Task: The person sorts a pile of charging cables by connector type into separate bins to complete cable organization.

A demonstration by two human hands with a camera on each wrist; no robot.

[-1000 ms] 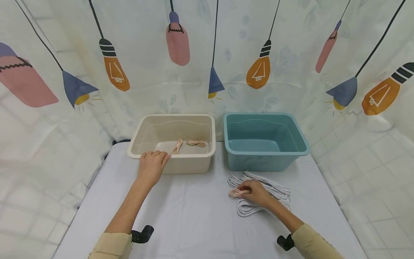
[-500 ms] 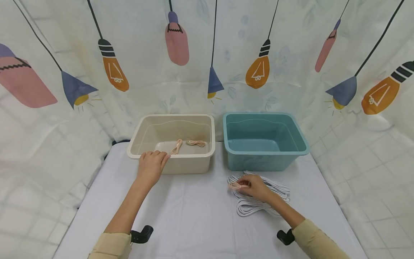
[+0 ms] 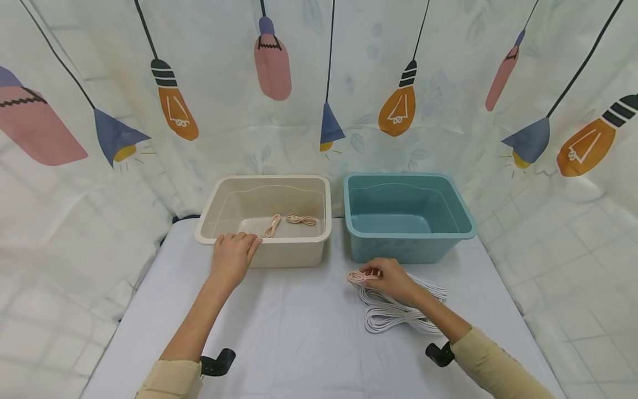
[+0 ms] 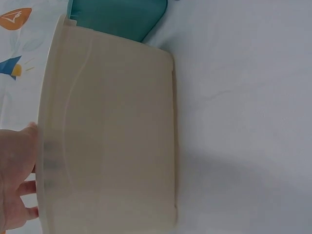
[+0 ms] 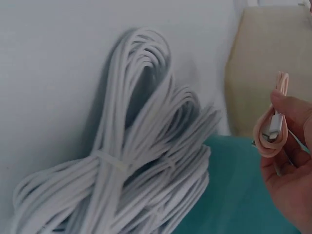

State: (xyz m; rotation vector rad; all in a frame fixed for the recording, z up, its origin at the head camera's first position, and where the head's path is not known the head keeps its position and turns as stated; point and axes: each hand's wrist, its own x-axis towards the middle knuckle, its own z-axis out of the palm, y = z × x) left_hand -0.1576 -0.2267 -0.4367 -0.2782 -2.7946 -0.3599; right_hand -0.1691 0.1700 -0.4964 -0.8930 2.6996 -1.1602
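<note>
At centre-right of the frame, the right hand [image 3: 394,281] is pinching a pink cable [image 3: 356,276] near white cables [image 3: 386,317]. At centre-left, the left hand [image 3: 232,257] is curling its fingers over a beige bin [image 3: 291,255].

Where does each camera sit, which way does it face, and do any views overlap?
Head: worn on the head, facing forward and down at a rectangular beige plastic bin, a rectangular teal plastic bin, left arm and right arm.
Left wrist: worn there, facing the beige bin's outer wall; the left hand shows at its rim.
Right wrist: worn there, facing bundled white cables; the right hand shows, pinching a coiled pink cable.
Shared: head and right wrist both show these cables.
</note>
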